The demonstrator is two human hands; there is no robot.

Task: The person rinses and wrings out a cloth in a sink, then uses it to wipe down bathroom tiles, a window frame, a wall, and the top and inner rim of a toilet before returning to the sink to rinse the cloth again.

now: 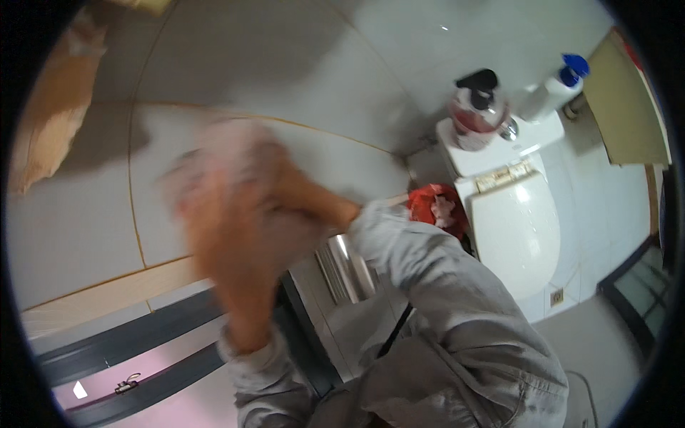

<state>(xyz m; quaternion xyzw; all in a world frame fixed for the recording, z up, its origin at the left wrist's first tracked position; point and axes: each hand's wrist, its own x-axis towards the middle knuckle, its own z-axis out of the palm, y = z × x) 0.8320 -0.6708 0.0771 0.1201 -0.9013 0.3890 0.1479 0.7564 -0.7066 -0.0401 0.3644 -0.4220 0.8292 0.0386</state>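
Note:
Both my hands are close together in front of the tiled wall, strongly smeared by motion. My left hand (232, 225) rises from a grey sleeve at the lower edge. Reaching in from the right, my right hand (289, 178) crosses close beside it. Between and around them is a pale, pinkish-grey cloth (296, 239), bunched up at the top and hanging a little below the right wrist. Both hands appear closed on this cloth; single fingers are too blurred to make out.
A white toilet (517, 228) with its lid down stands at the right. On its tank are a pump bottle (478, 118) with a black top and a white bottle (553, 96) with a blue pump. Beside it are a red bag (437, 207) and a shiny metal cylinder (346, 267).

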